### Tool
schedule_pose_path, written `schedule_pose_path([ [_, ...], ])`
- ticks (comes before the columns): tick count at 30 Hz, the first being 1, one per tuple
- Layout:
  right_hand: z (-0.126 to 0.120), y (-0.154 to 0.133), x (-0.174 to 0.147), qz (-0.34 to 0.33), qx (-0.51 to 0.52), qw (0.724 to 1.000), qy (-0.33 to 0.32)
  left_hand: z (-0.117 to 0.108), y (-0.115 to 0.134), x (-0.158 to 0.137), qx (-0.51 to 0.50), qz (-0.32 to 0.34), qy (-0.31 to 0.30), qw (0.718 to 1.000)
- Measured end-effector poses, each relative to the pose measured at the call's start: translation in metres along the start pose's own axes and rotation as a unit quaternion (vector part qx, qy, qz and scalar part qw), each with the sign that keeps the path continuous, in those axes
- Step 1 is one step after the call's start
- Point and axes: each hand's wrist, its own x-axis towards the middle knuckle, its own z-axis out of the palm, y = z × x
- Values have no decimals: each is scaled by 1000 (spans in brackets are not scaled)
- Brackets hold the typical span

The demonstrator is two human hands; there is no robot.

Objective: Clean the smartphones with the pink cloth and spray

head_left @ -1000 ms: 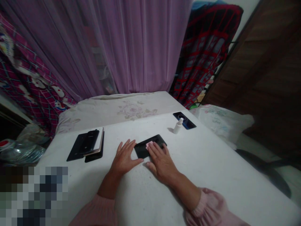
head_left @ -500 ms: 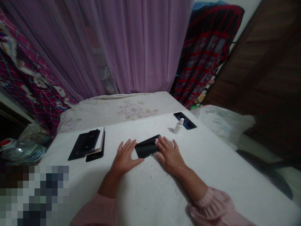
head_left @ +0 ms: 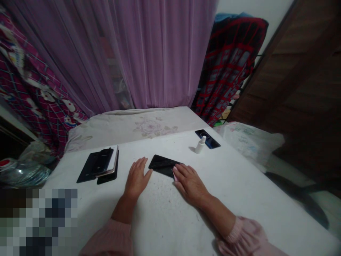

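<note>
A black smartphone [head_left: 162,165] lies on the white table with its dark glossy face up. My left hand [head_left: 136,179] rests just left of it, fingers spread and holding nothing, the thumb close to the phone's near left corner. Over the phone's right end lies my right hand [head_left: 191,183], pressing down a small pink cloth [head_left: 174,171] that is mostly hidden beneath the fingers. Beyond the right hand, a small white spray bottle [head_left: 200,145] stands upright.
Another phone [head_left: 209,139] lies behind the bottle near the right table edge. At left, several phones [head_left: 104,160] are partly stacked. The table [head_left: 165,224] carries dark specks. A large clear plastic bottle [head_left: 22,173] is off its left side; purple curtains [head_left: 160,53] hang behind.
The black phone has turned clockwise on the table, its right end now nearer me. My left hand has drawn slightly left, and my right hand has shifted nearer with the cloth.
</note>
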Motion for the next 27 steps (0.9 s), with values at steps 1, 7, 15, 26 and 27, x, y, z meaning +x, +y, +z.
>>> schedule_pose_path([
  [1, 1, -1, -2, -6, 2, 1000, 5, -3, 5, 0, 2, 5, 20, 1000],
  [7, 4, 8, -2, -27, 16, 999, 13, -24, 50, -6, 26, 90, -7, 996],
  [15, 9, 28, 24, 10, 7, 998, 60, -25, 64, -7, 39, 63, -47, 996],
  [26, 14, 9, 3, -99, 104, 982, 122, -13, 55, -10, 98, -3, -11, 995],
  [27, 14, 15, 10, -88, 113, 982, 127, -12, 56, -10, 98, -5, -10, 995],
])
